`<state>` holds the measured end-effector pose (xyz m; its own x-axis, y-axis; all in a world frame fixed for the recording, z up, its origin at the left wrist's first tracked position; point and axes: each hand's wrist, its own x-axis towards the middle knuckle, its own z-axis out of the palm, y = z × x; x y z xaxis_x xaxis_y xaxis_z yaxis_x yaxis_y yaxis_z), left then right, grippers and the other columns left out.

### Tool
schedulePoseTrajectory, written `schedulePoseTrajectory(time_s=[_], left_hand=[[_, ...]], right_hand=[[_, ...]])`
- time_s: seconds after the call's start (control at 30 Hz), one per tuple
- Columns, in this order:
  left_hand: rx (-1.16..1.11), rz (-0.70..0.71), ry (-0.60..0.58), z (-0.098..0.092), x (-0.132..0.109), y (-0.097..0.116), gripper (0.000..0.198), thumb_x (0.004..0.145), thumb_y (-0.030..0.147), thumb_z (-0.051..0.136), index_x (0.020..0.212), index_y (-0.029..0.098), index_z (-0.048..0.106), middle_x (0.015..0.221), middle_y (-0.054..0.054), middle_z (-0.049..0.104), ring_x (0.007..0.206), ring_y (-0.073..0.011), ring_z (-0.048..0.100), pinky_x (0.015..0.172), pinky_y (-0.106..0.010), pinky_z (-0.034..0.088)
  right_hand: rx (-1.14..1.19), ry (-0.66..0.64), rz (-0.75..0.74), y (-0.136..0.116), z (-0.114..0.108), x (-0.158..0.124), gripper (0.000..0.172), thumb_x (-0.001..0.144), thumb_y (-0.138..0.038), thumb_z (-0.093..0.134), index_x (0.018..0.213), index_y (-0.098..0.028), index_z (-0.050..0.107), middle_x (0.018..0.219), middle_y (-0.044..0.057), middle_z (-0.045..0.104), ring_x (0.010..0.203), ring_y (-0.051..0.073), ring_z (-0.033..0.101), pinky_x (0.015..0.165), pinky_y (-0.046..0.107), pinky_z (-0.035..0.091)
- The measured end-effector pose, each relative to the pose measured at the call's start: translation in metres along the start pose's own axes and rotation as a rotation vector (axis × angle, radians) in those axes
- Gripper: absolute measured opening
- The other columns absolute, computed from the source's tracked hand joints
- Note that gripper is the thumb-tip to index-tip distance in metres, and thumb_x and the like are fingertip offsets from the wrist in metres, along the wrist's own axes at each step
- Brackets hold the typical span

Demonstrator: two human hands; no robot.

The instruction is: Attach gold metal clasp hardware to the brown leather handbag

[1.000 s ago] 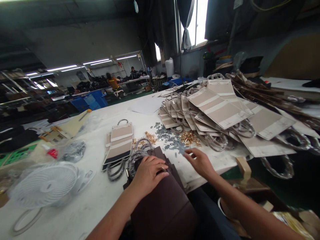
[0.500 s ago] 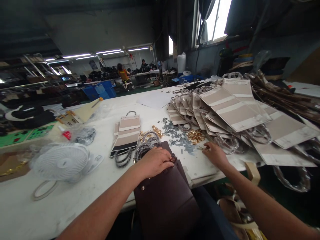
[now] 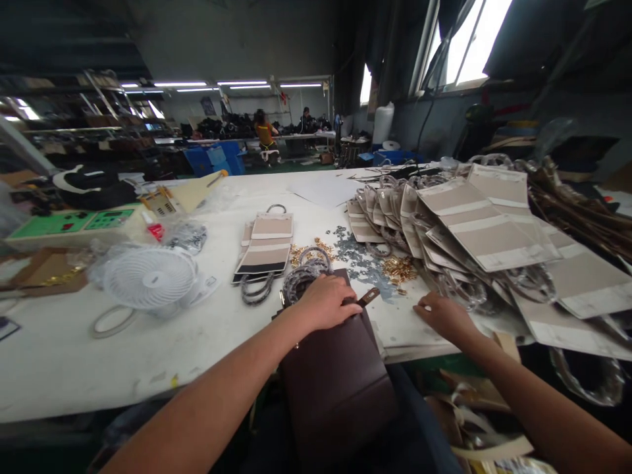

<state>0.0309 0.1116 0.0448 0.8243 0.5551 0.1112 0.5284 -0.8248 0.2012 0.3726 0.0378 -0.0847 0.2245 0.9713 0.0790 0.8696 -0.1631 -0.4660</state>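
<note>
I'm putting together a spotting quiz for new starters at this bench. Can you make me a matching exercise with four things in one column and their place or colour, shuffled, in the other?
Things:
1. fan
2. bag
3. gold fittings
4. green board

Descriptions:
A. dark brown, under the left hand
B. at the far left of the table
C. white, between the board and the bag
D. just beyond the right hand, beside the beige panels

Pairs: 1-C, 2-A, 3-D, 4-B
</note>
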Motion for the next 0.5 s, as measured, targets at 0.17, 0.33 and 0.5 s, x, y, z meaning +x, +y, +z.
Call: schedulePoseTrajectory(time_s=[0.17, 0.33, 0.5], left_hand=[[-0.050, -0.032, -0.005, 0.007, 0.006, -0.005, 0.024, 0.094, 0.047, 0.070, 0.089, 0.026, 0.080, 0.093, -0.002, 0.075, 0.090, -0.0218, 0.069, 0.089, -0.037, 0.043], [-0.086, -0.043, 0.013, 0.014, 0.006, -0.008, 0.023, 0.094, 0.046, 0.070, 0.087, 0.026, 0.080, 0.094, 0.000, 0.076, 0.092, -0.0213, 0.069, 0.088, -0.036, 0.041], [-0.097, -0.051, 0.027, 0.014, 0.005, -0.009, 0.023, 0.093, 0.045, 0.071, 0.085, 0.025, 0.080, 0.091, 0.000, 0.076, 0.089, -0.0211, 0.068, 0.084, -0.034, 0.042]], right_hand=[[0.155, -0.060, 0.132, -0.006, -0.005, -0.013, 0.044, 0.091, -0.058, 0.052, 0.081, -0.021, 0.074, 0.063, 0.004, 0.067, 0.055, 0.020, 0.059, 0.058, 0.031, 0.042], [0.298, -0.026, 0.235, -0.017, 0.002, -0.024, 0.057, 0.091, -0.069, 0.048, 0.086, -0.019, 0.073, 0.059, 0.001, 0.064, 0.050, 0.018, 0.055, 0.047, 0.028, 0.036], [0.369, -0.046, 0.221, -0.025, 0.009, -0.022, 0.050, 0.091, -0.065, 0.050, 0.083, -0.020, 0.070, 0.070, 0.005, 0.072, 0.052, 0.018, 0.060, 0.050, 0.028, 0.044]])
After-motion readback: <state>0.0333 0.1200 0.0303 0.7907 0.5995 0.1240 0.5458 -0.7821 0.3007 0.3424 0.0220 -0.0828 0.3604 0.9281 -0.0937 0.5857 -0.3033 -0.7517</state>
